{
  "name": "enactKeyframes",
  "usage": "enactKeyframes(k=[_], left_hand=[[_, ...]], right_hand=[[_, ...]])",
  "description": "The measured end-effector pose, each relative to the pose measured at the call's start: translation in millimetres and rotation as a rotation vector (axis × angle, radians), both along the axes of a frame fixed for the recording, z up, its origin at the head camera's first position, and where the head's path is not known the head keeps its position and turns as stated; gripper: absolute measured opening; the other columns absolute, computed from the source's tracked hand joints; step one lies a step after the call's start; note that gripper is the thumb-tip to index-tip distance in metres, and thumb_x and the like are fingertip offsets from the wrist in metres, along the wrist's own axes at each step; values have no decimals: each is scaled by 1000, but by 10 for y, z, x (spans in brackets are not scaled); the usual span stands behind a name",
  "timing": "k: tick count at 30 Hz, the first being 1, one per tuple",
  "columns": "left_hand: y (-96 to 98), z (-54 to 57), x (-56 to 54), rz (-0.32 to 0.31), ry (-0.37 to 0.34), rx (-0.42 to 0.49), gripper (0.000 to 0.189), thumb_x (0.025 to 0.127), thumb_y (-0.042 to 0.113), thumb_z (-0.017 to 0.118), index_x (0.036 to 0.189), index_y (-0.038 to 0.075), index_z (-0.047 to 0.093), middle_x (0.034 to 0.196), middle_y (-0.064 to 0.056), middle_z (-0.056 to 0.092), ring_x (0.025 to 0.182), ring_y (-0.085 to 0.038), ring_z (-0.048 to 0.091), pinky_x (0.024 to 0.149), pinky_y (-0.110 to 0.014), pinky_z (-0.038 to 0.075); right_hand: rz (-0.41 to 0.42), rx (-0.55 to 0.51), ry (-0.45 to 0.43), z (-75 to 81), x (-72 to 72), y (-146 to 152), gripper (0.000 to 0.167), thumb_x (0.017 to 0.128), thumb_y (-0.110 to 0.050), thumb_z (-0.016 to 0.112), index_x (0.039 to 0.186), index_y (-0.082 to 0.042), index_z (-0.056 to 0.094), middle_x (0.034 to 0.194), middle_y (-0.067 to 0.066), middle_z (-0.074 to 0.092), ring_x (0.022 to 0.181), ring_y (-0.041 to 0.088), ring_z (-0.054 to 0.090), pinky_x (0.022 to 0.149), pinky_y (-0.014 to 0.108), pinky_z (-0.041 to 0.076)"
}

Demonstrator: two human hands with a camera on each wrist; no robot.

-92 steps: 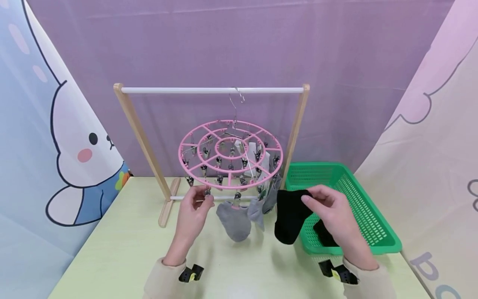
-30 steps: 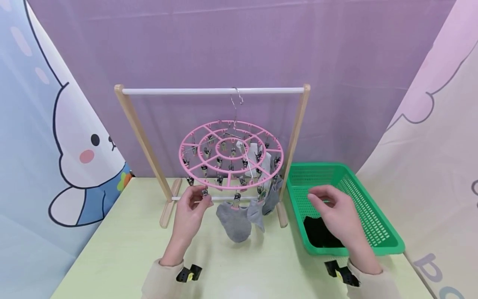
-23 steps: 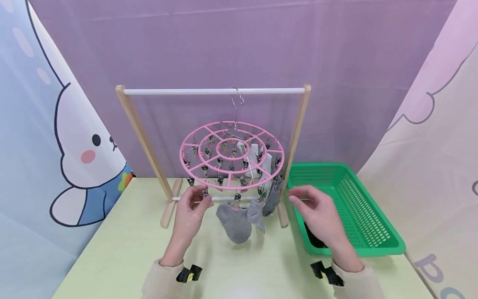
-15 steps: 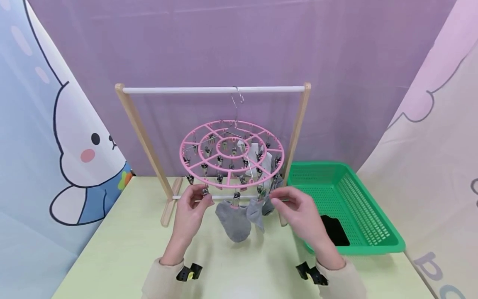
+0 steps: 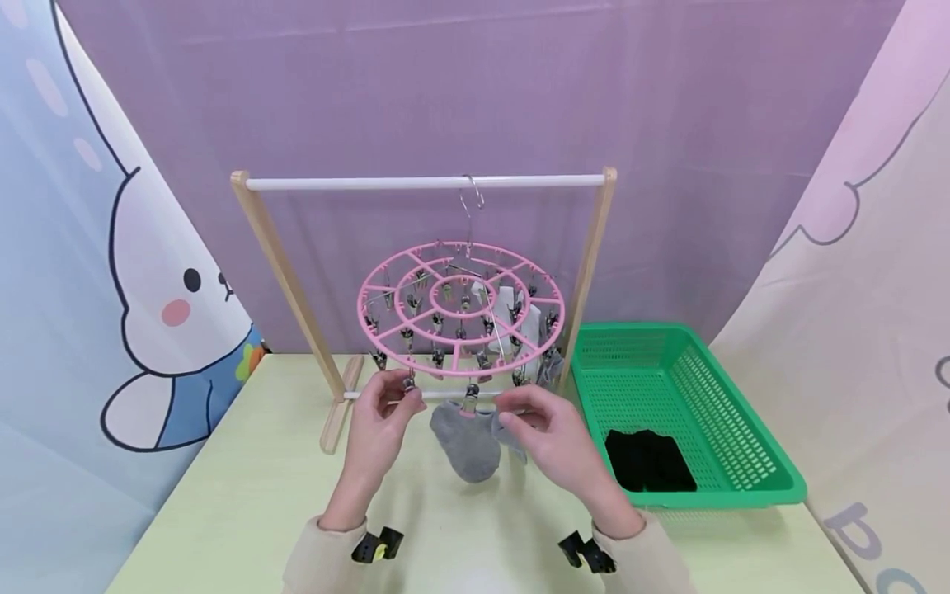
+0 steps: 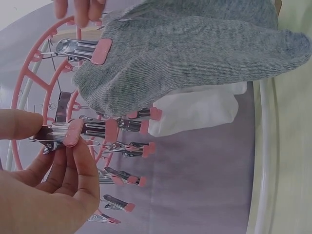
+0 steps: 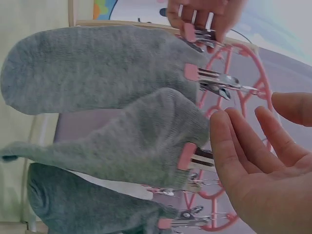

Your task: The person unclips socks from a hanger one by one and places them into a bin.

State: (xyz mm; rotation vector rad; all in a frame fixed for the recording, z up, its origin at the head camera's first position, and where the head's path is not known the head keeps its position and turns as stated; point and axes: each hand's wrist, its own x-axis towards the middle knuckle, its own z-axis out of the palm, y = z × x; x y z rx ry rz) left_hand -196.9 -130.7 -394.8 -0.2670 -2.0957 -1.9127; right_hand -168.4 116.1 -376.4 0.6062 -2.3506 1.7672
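My left hand (image 5: 386,425) pinches a metal clip (image 6: 58,134) with pink tips between thumb and fingers, at the front rim of a round pink drying hanger (image 5: 456,371). The clip holds no sock. A grey sock (image 5: 469,445) hangs from the neighbouring clip (image 7: 209,78), just right of that hand. My right hand (image 5: 552,437) is in front of a second grey sock (image 7: 141,136); its fingers (image 7: 226,146) are apart from the thumb, with nothing between them. In the head view it hides much of that sock. A third grey sock (image 7: 87,200) hangs beyond.
The hanger hooks onto the white bar (image 5: 356,183) of a wooden-legged rack. White socks (image 6: 195,109) hang farther back among several bare clips. On the right stands a green basket (image 5: 757,437) with black socks (image 5: 649,460) in it. Purple cloth (image 5: 416,91) backs the table.
Earlier my right hand held a black sock by the basket; it let go, and black socks now lie inside. The hand has since moved left to the grey socks. My left hand stays at its clip.
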Motion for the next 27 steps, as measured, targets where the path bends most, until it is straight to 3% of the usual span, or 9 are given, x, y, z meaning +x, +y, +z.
enactKeyframes(k=[6, 15, 19, 27], left_hand=[[-3, -9, -1, -1, 3, 8, 27, 98, -1, 62, 125, -5, 58, 109, -20, 60, 93, -20, 63, 84, -26, 59], [-10, -57, -9, -8, 15, -5, 26, 97, -1, 62, 124, -2, 60, 106, -19, 60, 91, -19, 64, 83, -31, 60], [-12, -50, -9, -13, 20, -7, 27, 97, -2, 62, 123, -2, 60, 107, -18, 60, 92, -21, 64, 82, -29, 60], [-12, -36, 0, -18, 24, -2, 26, 97, -2, 62, 123, -4, 60, 106, -20, 60, 91, -19, 64, 83, -27, 59]], right_hand=[[-7, 36, -44, -86, -52, -46, 27, 96, -9, 69, 122, -2, 68, 119, 16, 69, 101, 26, 69, 86, 27, 57], [-33, 50, 37, -246, -161, -103, 30, 93, -3, 71, 123, 1, 67, 121, 19, 69, 108, 34, 68, 89, 29, 57], [-66, 49, 13, -283, -190, -130, 36, 92, -2, 72, 127, -1, 66, 124, 16, 68, 113, 34, 65, 92, 34, 57], [-58, 69, -42, -361, -220, -163, 39, 92, -6, 72, 130, -2, 64, 123, 15, 67, 111, 33, 65, 92, 34, 57]])
